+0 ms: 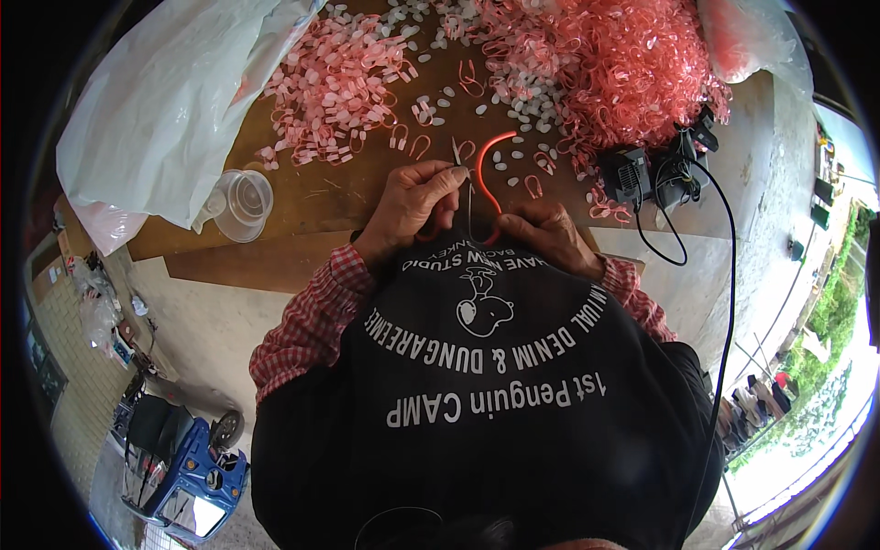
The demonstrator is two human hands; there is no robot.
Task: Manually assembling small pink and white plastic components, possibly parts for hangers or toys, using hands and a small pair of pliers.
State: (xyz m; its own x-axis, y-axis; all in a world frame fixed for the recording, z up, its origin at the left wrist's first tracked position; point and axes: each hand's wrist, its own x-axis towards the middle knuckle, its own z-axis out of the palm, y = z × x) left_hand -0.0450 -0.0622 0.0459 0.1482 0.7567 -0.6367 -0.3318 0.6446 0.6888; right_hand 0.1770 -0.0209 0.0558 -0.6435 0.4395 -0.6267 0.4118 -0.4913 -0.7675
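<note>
My left hand [417, 203] is closed in a pinch on a thin metal-tipped tool [456, 151], whose tip points away from me over the table. My right hand [550, 236] has its fingers curled, with the thumb at the lower end of a red-orange curved strip [480, 170] that bends up beside the left fingertips. Thin metal and a bit of orange show low between the hands; how they join I cannot tell. Just beyond my hands lie small pink U-shaped pieces [420, 147] and white oval pieces [500, 167].
A brown table [312, 206] carries two heaps of pink pieces, a smaller one [335, 82] and a large one [632, 73]. Clear plastic cups [247, 206] and a white plastic bag [174, 110] stand at left. A black device [632, 174] with a cable sits at right.
</note>
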